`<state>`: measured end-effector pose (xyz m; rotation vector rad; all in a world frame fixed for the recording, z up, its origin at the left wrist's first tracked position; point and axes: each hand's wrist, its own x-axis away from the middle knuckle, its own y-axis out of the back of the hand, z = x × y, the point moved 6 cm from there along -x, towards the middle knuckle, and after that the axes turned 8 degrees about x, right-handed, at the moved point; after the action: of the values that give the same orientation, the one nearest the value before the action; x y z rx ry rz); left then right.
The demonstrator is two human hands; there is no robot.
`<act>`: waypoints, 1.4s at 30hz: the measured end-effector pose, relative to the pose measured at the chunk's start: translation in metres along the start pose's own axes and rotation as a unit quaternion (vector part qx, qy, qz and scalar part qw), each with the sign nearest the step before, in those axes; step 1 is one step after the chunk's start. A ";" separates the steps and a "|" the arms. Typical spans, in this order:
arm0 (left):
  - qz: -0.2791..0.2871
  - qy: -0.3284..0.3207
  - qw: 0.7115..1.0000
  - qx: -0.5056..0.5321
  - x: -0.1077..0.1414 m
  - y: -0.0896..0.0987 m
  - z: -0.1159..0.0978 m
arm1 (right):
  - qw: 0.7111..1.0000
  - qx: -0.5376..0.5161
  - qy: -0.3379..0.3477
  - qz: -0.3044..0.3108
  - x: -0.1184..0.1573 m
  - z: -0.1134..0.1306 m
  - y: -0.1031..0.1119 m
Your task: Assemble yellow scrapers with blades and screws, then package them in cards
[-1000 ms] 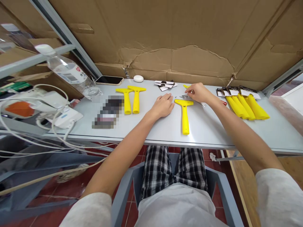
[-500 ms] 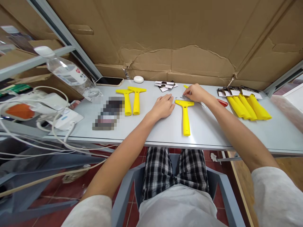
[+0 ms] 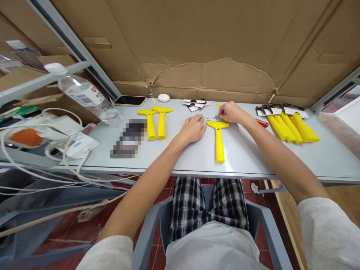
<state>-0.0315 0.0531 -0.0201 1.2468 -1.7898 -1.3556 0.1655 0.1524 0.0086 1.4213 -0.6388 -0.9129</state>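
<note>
My left hand (image 3: 193, 128) lies on the grey tabletop with fingers stretched out and nothing in them. My right hand (image 3: 231, 111) is closed in a pinch just right of a few small screws (image 3: 215, 117); anything between its fingertips is too small to make out. In front of the screws lies a yellow plastic scraper handle (image 3: 219, 144), its wide head pointing away from me. Partly behind my right hand are a yellow-tipped tool (image 3: 218, 105) and a thin metal shaft (image 3: 240, 126). A red tool handle (image 3: 262, 123) rests beyond my right forearm.
Two more yellow scraper handles (image 3: 161, 125) lie at left, beside a pixelated patch. Several yellow pieces with black-and-white packaging (image 3: 292, 125) are at right. Small cards (image 3: 194, 104), a white case (image 3: 163, 97) and a phone (image 3: 130, 100) line the back. A bottle (image 3: 84, 92) and cables (image 3: 66, 146) crowd the left.
My right fingertips have drawn slightly right of the screws and look more tightly pinched. My left hand stays in place. The whole view has shifted a little.
</note>
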 end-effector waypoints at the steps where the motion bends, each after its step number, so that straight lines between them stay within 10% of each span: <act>1: 0.000 0.003 1.000 -0.002 0.000 0.000 -0.001 | 1.000 -0.004 -0.001 -0.001 0.000 0.000 0.001; 15: -0.102 0.002 0.993 0.058 0.005 0.021 -0.018 | 0.985 -0.092 0.015 -0.142 0.038 -0.014 0.028; 22: -0.007 -0.212 0.966 0.146 0.016 0.012 -0.059 | 0.976 -0.101 0.012 -0.192 0.084 -0.025 0.026; 42: 0.068 -0.178 0.969 0.156 0.023 0.032 -0.050 | 0.975 -0.140 -0.006 -0.174 0.087 -0.023 0.021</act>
<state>-0.0089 0.0132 0.0239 1.0541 -2.3673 -1.3174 0.2339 0.0906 0.0151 1.2920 -0.2550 -1.2357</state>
